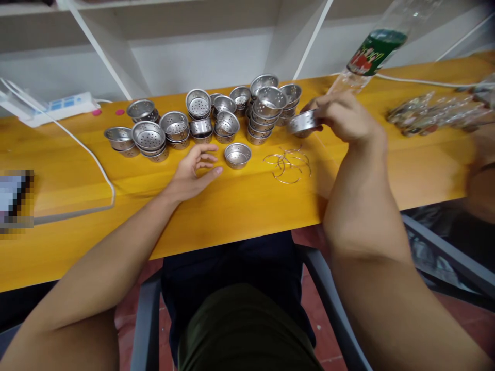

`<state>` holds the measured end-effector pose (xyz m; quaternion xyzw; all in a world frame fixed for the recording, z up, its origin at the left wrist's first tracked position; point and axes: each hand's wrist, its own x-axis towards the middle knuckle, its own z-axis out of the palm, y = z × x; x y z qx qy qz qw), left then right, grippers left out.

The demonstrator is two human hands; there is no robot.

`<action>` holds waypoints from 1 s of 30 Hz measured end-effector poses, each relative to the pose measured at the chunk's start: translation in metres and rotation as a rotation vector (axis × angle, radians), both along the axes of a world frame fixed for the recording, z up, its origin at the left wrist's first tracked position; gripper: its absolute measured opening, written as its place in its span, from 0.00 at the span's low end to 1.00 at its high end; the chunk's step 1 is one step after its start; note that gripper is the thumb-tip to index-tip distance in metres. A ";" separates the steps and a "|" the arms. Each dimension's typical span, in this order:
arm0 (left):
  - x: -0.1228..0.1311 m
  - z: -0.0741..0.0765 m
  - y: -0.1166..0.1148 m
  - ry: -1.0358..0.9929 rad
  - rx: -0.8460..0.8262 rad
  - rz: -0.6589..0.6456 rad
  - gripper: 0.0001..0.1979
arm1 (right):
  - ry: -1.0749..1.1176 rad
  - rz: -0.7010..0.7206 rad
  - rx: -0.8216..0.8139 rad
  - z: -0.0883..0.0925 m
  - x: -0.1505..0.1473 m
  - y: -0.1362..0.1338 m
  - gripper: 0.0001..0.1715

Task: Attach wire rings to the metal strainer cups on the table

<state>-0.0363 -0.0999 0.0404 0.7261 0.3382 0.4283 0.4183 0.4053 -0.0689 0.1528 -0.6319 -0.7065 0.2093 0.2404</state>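
Note:
My right hand [344,116] grips a small perforated metal cup [303,123], held tilted above the table on the right of the stacks. Resting on the table, my left hand [197,172] has its fingers apart and holds nothing. Just right of its fingertips a single perforated metal strainer cup [237,156] stands upright. Behind both hands are several stacks of the same cups, among them a tall stack [266,111] and a lower one [149,138]. Thin curved wire pieces [286,166] lie in a loose heap between my hands.
A plastic bottle with a green label [375,51] stands behind my right hand. Clear plastic bags [433,113] lie at the right. On the left are a white power strip [58,108], a white cable [91,154] and a pixelated object [15,198]. Shelving [201,56] borders the yellow table [232,216].

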 end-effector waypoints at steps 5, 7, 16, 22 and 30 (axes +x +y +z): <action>-0.001 0.000 0.001 0.033 0.027 0.001 0.30 | -0.176 -0.058 -0.181 0.000 -0.010 0.004 0.15; -0.003 0.002 0.001 0.065 0.058 -0.017 0.29 | -0.227 -0.051 -0.196 -0.001 -0.018 0.006 0.21; 0.008 0.013 -0.007 0.427 0.281 -0.193 0.36 | -0.339 0.006 -0.173 -0.009 -0.032 0.012 0.26; 0.008 0.010 0.000 0.561 0.330 -0.033 0.22 | -0.279 -0.029 -0.137 0.004 -0.029 -0.001 0.10; 0.004 0.013 -0.002 0.435 0.168 -0.026 0.45 | -0.410 0.236 -0.314 -0.032 -0.042 0.025 0.05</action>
